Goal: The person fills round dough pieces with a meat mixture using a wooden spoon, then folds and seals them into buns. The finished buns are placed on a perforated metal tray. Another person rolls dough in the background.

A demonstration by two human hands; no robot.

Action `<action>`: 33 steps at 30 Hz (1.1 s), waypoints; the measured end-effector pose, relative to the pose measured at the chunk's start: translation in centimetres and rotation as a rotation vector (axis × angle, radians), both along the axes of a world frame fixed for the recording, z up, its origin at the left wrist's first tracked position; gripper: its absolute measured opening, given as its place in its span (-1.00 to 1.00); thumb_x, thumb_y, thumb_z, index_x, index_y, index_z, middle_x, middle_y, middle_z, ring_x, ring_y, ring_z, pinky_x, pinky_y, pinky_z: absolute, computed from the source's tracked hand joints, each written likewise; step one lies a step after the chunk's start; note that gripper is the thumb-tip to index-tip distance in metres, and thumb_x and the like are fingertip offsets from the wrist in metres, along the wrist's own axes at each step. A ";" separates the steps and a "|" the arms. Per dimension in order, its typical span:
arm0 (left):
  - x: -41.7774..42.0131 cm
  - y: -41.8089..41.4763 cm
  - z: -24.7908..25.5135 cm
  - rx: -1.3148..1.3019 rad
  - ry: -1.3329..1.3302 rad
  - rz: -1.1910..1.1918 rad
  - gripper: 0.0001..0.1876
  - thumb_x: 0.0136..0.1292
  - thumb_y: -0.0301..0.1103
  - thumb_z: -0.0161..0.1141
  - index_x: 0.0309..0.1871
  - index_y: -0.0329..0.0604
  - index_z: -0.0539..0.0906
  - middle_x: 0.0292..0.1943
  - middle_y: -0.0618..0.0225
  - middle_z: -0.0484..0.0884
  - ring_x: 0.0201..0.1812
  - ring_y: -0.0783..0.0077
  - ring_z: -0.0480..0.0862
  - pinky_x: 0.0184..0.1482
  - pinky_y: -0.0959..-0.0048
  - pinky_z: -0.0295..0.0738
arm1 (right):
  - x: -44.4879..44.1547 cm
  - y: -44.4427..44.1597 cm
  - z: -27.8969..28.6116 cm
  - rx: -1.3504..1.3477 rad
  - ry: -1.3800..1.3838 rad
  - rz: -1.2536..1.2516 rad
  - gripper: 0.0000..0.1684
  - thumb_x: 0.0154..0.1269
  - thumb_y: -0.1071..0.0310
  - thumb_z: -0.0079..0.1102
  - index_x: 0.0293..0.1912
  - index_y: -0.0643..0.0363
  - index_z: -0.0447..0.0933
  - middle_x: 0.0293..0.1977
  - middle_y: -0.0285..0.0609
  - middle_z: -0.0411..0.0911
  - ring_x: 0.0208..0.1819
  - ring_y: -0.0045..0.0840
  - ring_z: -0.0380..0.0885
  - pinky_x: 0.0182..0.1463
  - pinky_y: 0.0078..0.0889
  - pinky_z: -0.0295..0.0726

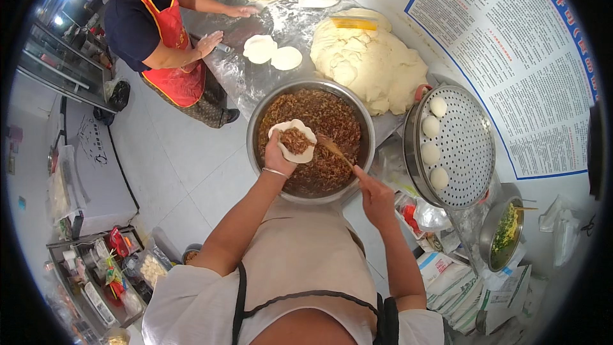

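Note:
My left hand (279,157) cups a round dough wrapper (290,154) that carries a mound of brown filling (296,141). In my right hand (376,191) is the handle of a wooden spatula (339,149), its blade end close beside the wrapper's right edge. Below both hands stands a large steel bowl (368,127) holding more of the brown minced filling (335,110). Two flat dough rounds (260,49) lie on the floured metal worktop (230,74) beyond the bowl, their edges meeting.
A large dough mass (364,62) sits behind the bowl. At right, a perforated steamer tray (462,143) bears several white buns (431,153) along its left side; a metal bowl (491,242) of green and yellow filling stands nearer. Across the worktop is a co-worker in a red apron (179,57).

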State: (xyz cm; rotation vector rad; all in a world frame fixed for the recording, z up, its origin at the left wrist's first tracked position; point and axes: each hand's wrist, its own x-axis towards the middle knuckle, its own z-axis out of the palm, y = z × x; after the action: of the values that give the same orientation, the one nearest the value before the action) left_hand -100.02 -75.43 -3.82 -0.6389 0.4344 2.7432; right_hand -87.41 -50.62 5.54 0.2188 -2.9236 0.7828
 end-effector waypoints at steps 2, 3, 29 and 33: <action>0.1 -1.1 0.1 0.000 0.039 -0.013 -0.51 0.52 0.01 -0.23 0.25 -0.15 0.44 0.20 0.18 0.53 0.20 0.06 0.54 0.29 -0.02 0.40 | -0.3 1.0 0.0 0.159 -0.187 -0.012 -0.48 0.26 0.50 0.08 0.21 -0.07 0.52 -0.46 0.00 0.58 -0.43 -0.12 0.59 -0.35 -0.10 0.54; 0.2 -1.3 0.1 -0.025 0.024 -0.006 -0.51 0.52 0.01 -0.23 0.25 -0.15 0.44 0.20 0.18 0.53 0.20 0.06 0.54 0.29 -0.02 0.40 | -0.5 1.1 -0.1 0.199 -0.214 -0.027 -0.50 0.28 0.48 0.08 0.20 -0.06 0.53 -0.46 0.02 0.58 -0.44 -0.10 0.59 -0.34 -0.09 0.54; 1.6 2.1 1.9 0.076 -0.074 -0.047 -0.47 0.52 0.01 -0.33 0.33 -0.10 0.38 0.30 0.13 0.43 0.32 0.01 0.40 0.40 -0.09 0.19 | -0.6 -4.9 -0.7 -0.069 0.091 0.066 -0.47 0.23 0.57 0.10 0.19 -0.04 0.56 -0.51 -0.14 0.44 -0.51 -0.29 0.50 -0.43 -0.27 0.48; 1.4 1.6 2.5 0.069 -0.008 -0.062 -0.47 0.53 0.00 -0.38 0.35 -0.10 0.34 0.31 0.13 0.42 0.32 -0.02 0.40 0.41 -0.09 0.18 | -0.2 -4.0 0.6 -0.027 0.097 0.059 -0.43 0.15 0.58 0.15 0.17 -0.06 0.58 -0.55 -0.19 0.41 -0.52 -0.32 0.49 -0.44 -0.28 0.47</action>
State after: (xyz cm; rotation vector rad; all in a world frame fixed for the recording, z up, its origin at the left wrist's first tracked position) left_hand -98.61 -73.87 -1.28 -0.6091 0.3503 2.6836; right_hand -87.59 -54.66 6.16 0.3328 -2.8253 0.7965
